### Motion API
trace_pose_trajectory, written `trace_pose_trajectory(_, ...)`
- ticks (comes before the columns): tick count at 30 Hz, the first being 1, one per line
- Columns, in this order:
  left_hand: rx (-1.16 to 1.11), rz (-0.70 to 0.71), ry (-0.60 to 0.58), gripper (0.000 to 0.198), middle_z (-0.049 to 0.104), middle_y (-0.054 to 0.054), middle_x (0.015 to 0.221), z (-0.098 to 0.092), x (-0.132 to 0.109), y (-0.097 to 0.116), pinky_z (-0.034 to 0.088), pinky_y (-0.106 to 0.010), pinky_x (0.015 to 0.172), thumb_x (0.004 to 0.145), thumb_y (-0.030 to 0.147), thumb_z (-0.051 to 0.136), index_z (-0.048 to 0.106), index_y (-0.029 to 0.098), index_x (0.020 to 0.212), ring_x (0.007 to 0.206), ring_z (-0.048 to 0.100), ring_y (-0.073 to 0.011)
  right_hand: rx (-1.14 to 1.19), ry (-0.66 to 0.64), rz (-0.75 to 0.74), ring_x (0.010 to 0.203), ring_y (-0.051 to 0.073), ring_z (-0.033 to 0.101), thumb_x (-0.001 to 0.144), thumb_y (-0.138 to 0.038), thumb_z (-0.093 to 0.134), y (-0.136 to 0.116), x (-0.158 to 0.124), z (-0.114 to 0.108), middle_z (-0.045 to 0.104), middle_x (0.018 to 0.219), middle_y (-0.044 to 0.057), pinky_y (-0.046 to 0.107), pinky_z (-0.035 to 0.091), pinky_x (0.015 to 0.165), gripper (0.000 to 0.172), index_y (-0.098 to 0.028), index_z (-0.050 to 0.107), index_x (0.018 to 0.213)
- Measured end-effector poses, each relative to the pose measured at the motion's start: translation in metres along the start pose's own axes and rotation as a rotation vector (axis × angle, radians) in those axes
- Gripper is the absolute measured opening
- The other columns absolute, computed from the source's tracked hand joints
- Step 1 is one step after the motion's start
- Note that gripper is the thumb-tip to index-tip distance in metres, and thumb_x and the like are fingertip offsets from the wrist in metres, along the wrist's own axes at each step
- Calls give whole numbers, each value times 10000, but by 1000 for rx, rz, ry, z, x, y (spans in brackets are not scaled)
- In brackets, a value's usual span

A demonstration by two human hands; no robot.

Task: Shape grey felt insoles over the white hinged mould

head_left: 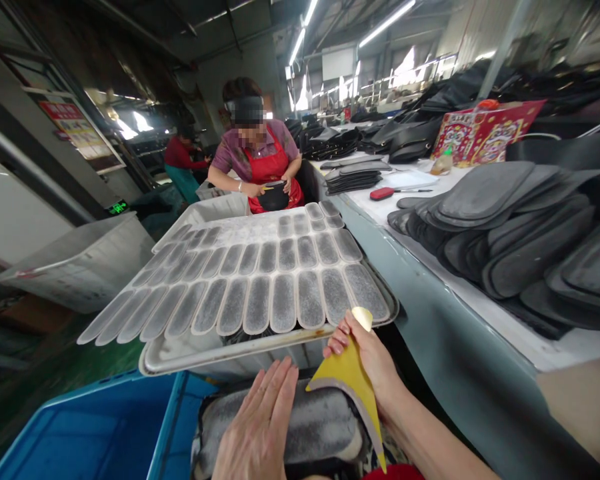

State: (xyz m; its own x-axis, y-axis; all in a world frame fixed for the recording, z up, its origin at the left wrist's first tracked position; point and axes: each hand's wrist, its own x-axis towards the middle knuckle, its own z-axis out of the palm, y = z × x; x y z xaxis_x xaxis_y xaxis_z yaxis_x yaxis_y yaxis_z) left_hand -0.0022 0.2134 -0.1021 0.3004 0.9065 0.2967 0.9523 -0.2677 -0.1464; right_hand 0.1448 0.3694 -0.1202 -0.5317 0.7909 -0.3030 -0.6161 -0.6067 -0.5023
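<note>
My left hand (263,420) lies flat, fingers stretched and close together, on a dark grey piece with rounded ends (325,427) in front of me. My right hand (363,347) is wrapped around a bent yellow sheet (344,367). One end of the sheet pokes up pale above the fist, and its lower part fans out with a curved grey edge over the right part of the dark piece. Whether the sheet touches the piece, I cannot tell. Part of the piece is hidden under my left hand.
Rows of grey rounded pieces (257,307) cover a board on a white bin (180,360) ahead. A blue crate (95,427) stands at left. Stacks of dark pieces (510,227) lie on the table (430,313) at right. A co-worker in a red apron (270,167) works opposite.
</note>
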Motion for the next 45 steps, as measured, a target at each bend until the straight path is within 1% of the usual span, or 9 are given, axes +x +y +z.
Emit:
trace_pose_trajectory(7,-29,-32,-38,1275,464,-265,1414,-8,4,4,540,-518,940,712,727,634,-94,60,1519,1270,507,-371,82,95,-254,659,162,553,689,-451,768,-48,-18,-18,527,624,-36,343,542,688,312,-229,550,699)
trace_pose_trajectory(13,-288,22,-220,1049,334,-200,1514,-34,28,14,423,-565,1052,718,732,625,250,154,1509,1369,375,-360,44,174,-390,609,126,468,821,-366,660,-69,-66,-39,471,611,-37,296,538,711,179,-212,591,760)
trace_pose_trajectory(18,-339,22,-357,1021,321,-149,1524,-44,44,30,345,-584,1108,663,580,782,327,162,1477,1394,341,-338,40,217,-462,576,108,359,773,-322,703,-65,-91,-26,377,610,-50,249,513,675,267,-201,496,654)
trace_pose_trajectory(27,-621,-308,-200,769,482,-163,1445,-61,48,50,255,-611,1154,702,423,790,508,146,1362,1387,368,-353,148,216,-609,639,120,437,877,-342,551,-61,-131,10,394,668,-40,296,531,789,273,-208,446,663)
trace_pose_trajectory(31,-1210,-535,-196,738,692,-147,1135,-71,39,72,548,-431,853,722,569,714,537,147,1301,1005,664,-299,160,175,-525,821,156,584,890,-444,542,-37,-148,37,518,780,-22,361,536,876,260,-224,533,752)
trace_pose_trajectory(35,-1738,-641,-370,538,690,-61,715,-79,28,79,440,-189,504,779,640,630,635,117,904,558,614,-118,70,37,-449,954,195,624,903,-533,519,-6,-157,49,588,857,1,367,536,879,312,-244,574,799)
trace_pose_trajectory(39,-1756,-728,-315,458,648,-14,613,-105,22,59,346,-149,388,785,589,639,572,140,840,395,533,-72,-288,20,-617,1057,197,619,946,-503,474,-7,-163,40,630,1054,9,368,513,936,261,-321,605,1080)
trace_pose_trajectory(42,-1573,-716,-303,378,622,6,577,-127,23,36,310,-137,371,807,521,597,537,153,743,365,502,-53,-938,37,-873,1214,236,545,880,-453,611,-36,-172,32,579,1294,26,406,467,1014,559,-390,402,1394)
trace_pose_trajectory(45,-1343,-692,-326,316,590,31,536,-143,26,22,284,-133,379,827,432,546,487,172,658,355,465,-38,-1642,-22,-956,1234,322,531,830,-461,660,-66,-183,32,508,1414,53,521,484,978,642,-400,405,1416)
